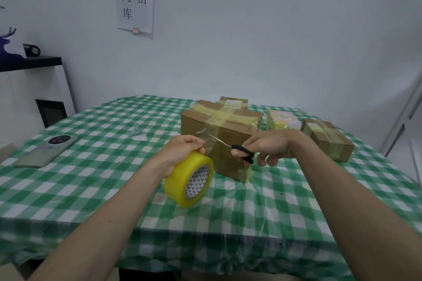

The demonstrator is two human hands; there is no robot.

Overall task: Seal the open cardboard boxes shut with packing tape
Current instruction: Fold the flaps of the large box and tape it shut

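— Left hand (182, 150)?
— Clamped over yellow tape roll (189, 180), clear strip stretched to the big cardboard box (220, 131) just beyond.

— Right hand (269, 146)?
— Curled through black scissors (239, 151), blades at the strip.

— Around?
— Three smaller taped boxes (327, 139) far right, one half hidden behind the big box; phone (46, 150) left on checked tablecloth (102, 139).

— Unclear?
— Blade gap too fine to judge.

Open desk (96, 189) lies left and near; a phone (46, 150) sits far left. Taped boxes (219, 128) crowd the middle and right, blocking reach behind.
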